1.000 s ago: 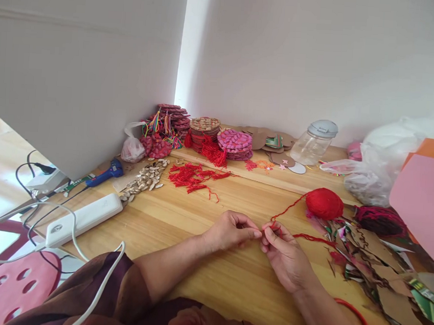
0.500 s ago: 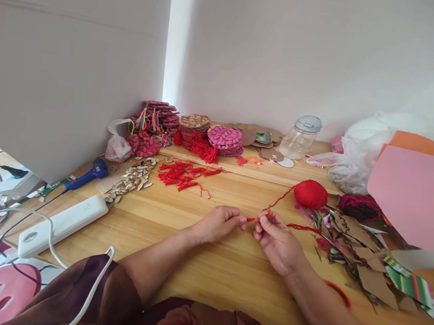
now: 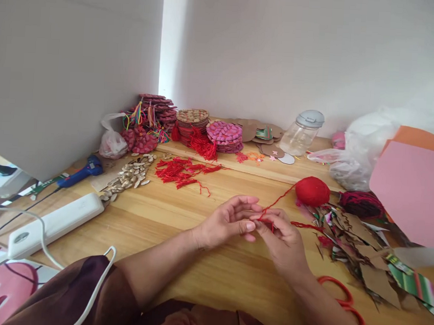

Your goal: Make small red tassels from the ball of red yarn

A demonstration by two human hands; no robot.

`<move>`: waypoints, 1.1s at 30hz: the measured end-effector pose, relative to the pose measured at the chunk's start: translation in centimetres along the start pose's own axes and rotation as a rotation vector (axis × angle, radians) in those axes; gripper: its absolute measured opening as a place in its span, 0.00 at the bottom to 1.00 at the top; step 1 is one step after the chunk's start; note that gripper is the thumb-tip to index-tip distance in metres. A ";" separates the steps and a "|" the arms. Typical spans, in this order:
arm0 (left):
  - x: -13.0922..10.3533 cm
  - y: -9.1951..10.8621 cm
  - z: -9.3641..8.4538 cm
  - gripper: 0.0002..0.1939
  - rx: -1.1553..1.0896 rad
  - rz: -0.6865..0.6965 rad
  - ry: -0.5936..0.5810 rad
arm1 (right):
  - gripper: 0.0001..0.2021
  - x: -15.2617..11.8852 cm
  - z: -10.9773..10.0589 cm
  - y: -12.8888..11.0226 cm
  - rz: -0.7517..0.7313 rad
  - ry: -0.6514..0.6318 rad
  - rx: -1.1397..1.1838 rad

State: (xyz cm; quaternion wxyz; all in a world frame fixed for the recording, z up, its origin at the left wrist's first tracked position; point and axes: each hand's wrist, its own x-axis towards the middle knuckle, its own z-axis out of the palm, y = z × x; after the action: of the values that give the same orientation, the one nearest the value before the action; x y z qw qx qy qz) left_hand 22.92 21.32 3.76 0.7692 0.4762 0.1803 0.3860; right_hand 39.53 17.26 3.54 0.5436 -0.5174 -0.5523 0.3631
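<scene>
My left hand (image 3: 230,222) and my right hand (image 3: 282,240) meet fingertip to fingertip above the table's middle. Red yarn (image 3: 278,200) runs from the fingers up to a round red ball of yarn (image 3: 313,191). The right thumb and forefinger pinch the strand. On the left, the thumb presses in at the yarn while the other fingers curve loosely apart; its exact grip is partly hidden. A bundle of red strands (image 3: 306,226) lies just right of my right hand. Red-handled scissors (image 3: 347,304) lie partly under my right forearm.
Red tassels (image 3: 181,172) lie beyond my hands, beside seed-like pieces (image 3: 128,176). Stacked woven coasters (image 3: 224,136) and a clear bottle (image 3: 301,133) line the back. Cardboard scraps (image 3: 362,254) cover the right. A white power strip (image 3: 57,225) and blue glue gun (image 3: 82,171) lie left.
My hands have come together; the short stretch of yarn between them has closed up. The left fingers have spread and moved right. More of the scissors shows as the view shifts slightly.
</scene>
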 end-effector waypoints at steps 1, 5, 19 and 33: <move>0.0 -0.2 0.0 0.28 0.001 -0.029 0.003 | 0.03 -0.1 0.0 -0.1 -0.021 -0.009 -0.012; 0.2 -0.3 -0.7 0.18 0.213 -0.129 0.104 | 0.04 -0.2 0.2 -0.2 0.184 -0.045 0.270; -0.2 1.0 -1.0 0.10 1.035 0.258 0.163 | 0.12 1.1 -0.7 1.5 0.676 0.068 0.901; 3.6 4.5 -2.1 0.19 1.360 0.358 0.063 | 0.12 1.5 -0.8 1.4 0.635 0.100 0.901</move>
State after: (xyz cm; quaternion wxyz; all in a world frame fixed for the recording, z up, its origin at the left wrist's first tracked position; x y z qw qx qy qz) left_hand 21.96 26.37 7.01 0.2200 0.8625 0.3229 0.3218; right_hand 40.71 18.84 2.65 0.6005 -0.3916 -0.1326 0.6845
